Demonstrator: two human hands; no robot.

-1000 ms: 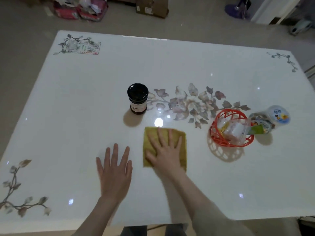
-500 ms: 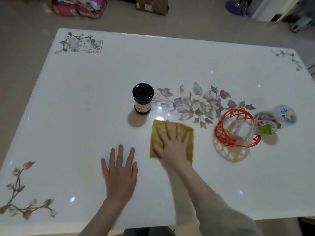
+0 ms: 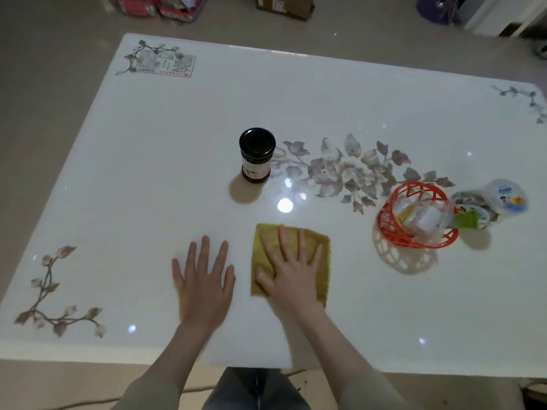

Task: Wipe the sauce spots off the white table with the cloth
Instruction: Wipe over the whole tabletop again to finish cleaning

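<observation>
Glossy white floral-print table point(image 3: 325, 99): no sauce spots visible. Olive-yellow square cloth point(image 3: 325, 276) lies flat near the front edge. R hand point(image 3: 291, 276) presses it, fingers spread. L hand point(image 3: 204, 288) lies flat on the table beside it. Cloth is now farther from the dark black-lidded glass jar point(image 3: 257, 155) than 0.5 s ago: prob. a back-stroke, wiping ongoing.

The scene is dim with a cool grey cast, and the floor point(image 3: 44, 84) beyond the table point(image 3: 177, 143) sinks into murk. Light falls from overhead and a little beyond. A round glare spot point(image 3: 285, 205) burns on the glossy top near the jar point(image 3: 257, 155), with smaller specks scattered about. The jar throws a soft brown shadow toward the near left, and the basket point(image 3: 414, 229) casts a lattice shadow toward the viewer. The left hand point(image 3: 204, 279) and right hand point(image 3: 291, 273) look soft-edged, slightly blurred. The wide lens bows the table's edges, and detail smears at the corners.
</observation>
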